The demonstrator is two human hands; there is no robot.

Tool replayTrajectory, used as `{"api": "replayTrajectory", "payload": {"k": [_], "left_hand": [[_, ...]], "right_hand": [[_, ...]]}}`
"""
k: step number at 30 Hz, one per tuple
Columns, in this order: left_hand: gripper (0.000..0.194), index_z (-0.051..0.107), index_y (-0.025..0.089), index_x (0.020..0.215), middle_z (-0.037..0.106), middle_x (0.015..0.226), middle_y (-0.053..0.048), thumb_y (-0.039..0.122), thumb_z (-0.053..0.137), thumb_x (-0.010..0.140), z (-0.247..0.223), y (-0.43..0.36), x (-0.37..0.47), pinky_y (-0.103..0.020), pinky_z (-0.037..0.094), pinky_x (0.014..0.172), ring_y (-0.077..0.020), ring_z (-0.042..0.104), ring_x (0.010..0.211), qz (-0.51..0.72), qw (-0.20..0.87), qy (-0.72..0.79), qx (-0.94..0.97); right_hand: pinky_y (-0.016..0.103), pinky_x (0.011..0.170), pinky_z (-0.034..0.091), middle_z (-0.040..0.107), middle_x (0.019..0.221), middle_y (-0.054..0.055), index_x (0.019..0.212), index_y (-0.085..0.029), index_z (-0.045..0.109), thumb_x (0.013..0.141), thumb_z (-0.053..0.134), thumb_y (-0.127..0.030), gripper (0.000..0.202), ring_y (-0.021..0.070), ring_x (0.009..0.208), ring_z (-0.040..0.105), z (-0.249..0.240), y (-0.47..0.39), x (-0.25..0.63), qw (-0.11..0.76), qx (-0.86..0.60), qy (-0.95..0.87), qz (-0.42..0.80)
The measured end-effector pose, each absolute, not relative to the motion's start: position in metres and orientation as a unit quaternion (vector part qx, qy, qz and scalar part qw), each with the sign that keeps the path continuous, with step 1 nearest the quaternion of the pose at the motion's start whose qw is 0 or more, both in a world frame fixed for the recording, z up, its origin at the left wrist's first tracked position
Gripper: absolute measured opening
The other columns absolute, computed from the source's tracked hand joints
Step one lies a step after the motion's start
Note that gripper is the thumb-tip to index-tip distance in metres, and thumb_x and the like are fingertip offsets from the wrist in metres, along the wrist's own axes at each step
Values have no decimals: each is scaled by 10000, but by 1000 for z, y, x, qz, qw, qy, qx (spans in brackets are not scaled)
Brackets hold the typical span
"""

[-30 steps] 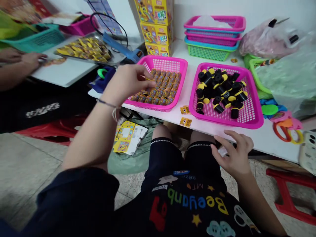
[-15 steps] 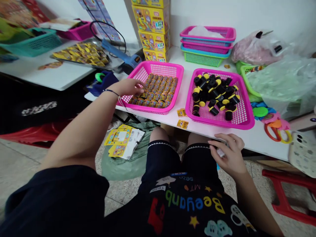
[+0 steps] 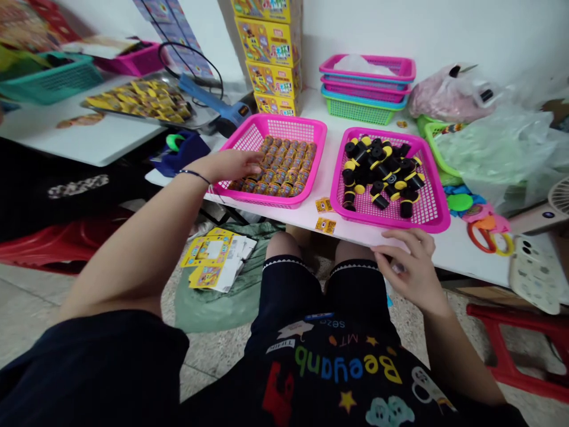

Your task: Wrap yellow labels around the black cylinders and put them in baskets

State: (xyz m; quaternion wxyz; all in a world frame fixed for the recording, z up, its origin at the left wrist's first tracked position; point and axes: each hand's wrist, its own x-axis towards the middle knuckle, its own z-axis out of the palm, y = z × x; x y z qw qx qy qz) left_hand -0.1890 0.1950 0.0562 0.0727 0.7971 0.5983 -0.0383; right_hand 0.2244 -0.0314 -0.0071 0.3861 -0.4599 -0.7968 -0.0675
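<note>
My left hand (image 3: 237,164) reaches over the left pink basket (image 3: 320,151), its fingers slightly bent and apart above rows of small wrapped cups (image 3: 284,169). The hand covers some cups at the basket's left; whether the fingertips touch them is hard to see. My right hand (image 3: 411,267) hovers by the table's front edge, fingers loosely curled and apart. A small pale glint shows between thumb and fingers, too faint to name. Beyond it, a second pink basket (image 3: 438,207) holds jumbled black containers with yellow lids (image 3: 380,169). Two small yellow labels (image 3: 326,225) lie between the baskets.
Yellow printed boxes (image 3: 271,47) are stacked at the back, beside a blue heat-gun-like tool (image 3: 222,110). Nested baskets (image 3: 367,89), plastic bags (image 3: 489,148), scissors (image 3: 489,237) and a phone (image 3: 536,276) also occupy the table. Flat printed cartons (image 3: 217,261) lie below the edge.
My left hand has shifted slightly and its fingers lie lower over the cups. My right hand keeps its place by the edge, its fingers moved a little. The whole view has shifted slightly.
</note>
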Motion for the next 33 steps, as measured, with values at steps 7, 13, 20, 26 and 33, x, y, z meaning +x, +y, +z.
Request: {"api": "replayTrajectory", "payload": {"k": [7, 13, 20, 26, 33], "left_hand": [[396, 723, 202, 1254, 793, 1082, -86, 348, 408, 1063, 44, 90, -104, -343, 569, 979, -220, 747, 997, 158, 68, 396, 902], [342, 681, 119, 1332, 708, 1391, -190, 193, 539, 1030, -36, 57, -55, -409, 568, 1099, -275, 700, 1283, 98, 25, 320, 942], [354, 737, 211, 1193, 773, 1296, -79, 57, 496, 986, -39, 64, -63, -300, 603, 1017, -197, 769, 1136, 95, 69, 351, 929], [174, 757, 173, 1035, 818, 1023, -75, 197, 626, 924, -29, 50, -52, -283, 645, 858, -177, 784, 892, 326, 268, 407, 810], [253, 781, 174, 890, 819, 896, -73, 369, 881, 763, -25, 17, -30, -285, 644, 759, -196, 782, 814, 466, 448, 424, 634]], "right_hand": [[472, 1023, 494, 752, 1135, 95, 1057, -245, 759, 958, 631, -298, 171, 286, 1107, 675, 34, 67, 249, 269, -569, -775, -48], [375, 850, 555, 775, 1093, 149, 1338, -143, 621, 799, 777, -178, 562, 285, 961, 729, 26, 137, 235, 14, -621, -780, 77], [347, 797, 533, 763, 994, 85, 1371, -184, 625, 762, 762, -147, 625, 252, 873, 710, 29, 127, 240, -2, -596, -796, 109], [394, 819, 580, 710, 1048, 67, 1190, -241, 712, 821, 704, -238, 369, 208, 843, 668, 34, 81, 247, 345, -545, -756, 107], [333, 754, 642, 687, 1085, 35, 1208, -308, 588, 875, 737, -327, 365, 190, 946, 719, -3, -2, 192, 605, -422, -643, 204]]}}
